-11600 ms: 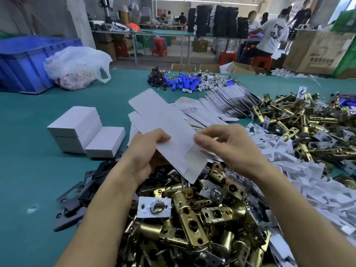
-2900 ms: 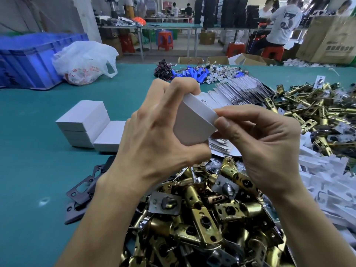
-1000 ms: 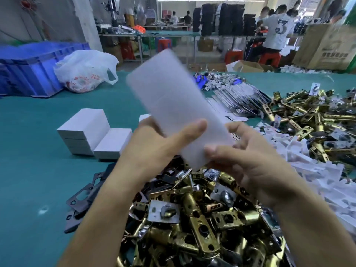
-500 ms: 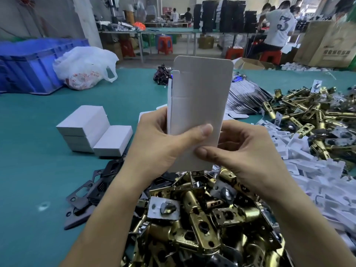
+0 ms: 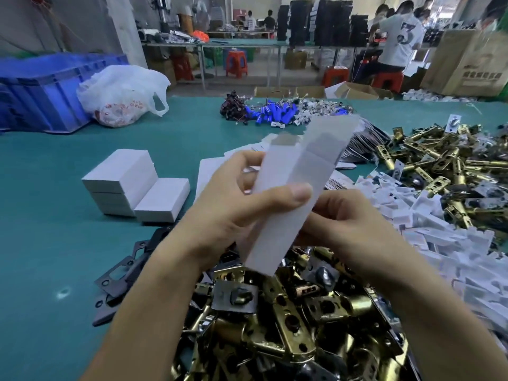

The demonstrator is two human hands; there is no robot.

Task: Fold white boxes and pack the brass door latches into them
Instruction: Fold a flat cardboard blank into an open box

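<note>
Teal-covered worktop point(image 5: 55, 243) in a busy workshop, with more benches behind it, red stools point(image 5: 236, 63), a brown carton point(image 5: 467, 64) and a seated person in a white numbered shirt point(image 5: 398, 37). At the far left are one blue crate point(image 5: 41, 97) and one white plastic bag point(image 5: 121, 94) leaning against it. Mid-worktop holds a pile of small blue parts point(image 5: 275, 114) with a dark tangle point(image 5: 233, 105) just to its left. There are two heaps of brass latches: the near heap point(image 5: 288, 325) under the forearms and the far heap point(image 5: 439, 166) at right. Between them runs a drift of white inserts point(image 5: 412, 215). Black strike plates point(image 5: 123, 276) poke out at the near heap's left edge. Folded white boxes point(image 5: 132, 185) sit at left, at least three: a low stack with one lying against its right side. A fanned row of flat blanks point(image 5: 365, 144) lies behind the hands, partly hidden. One flat box blank point(image 5: 291, 193), motion-blurred, is held up tilted over the near heap. The left hand point(image 5: 228, 213) grips it, thumb across the front and fingers behind. The right hand point(image 5: 354, 226) holds its lower right edge, fingertips curled in behind the card and mostly hidden.
</note>
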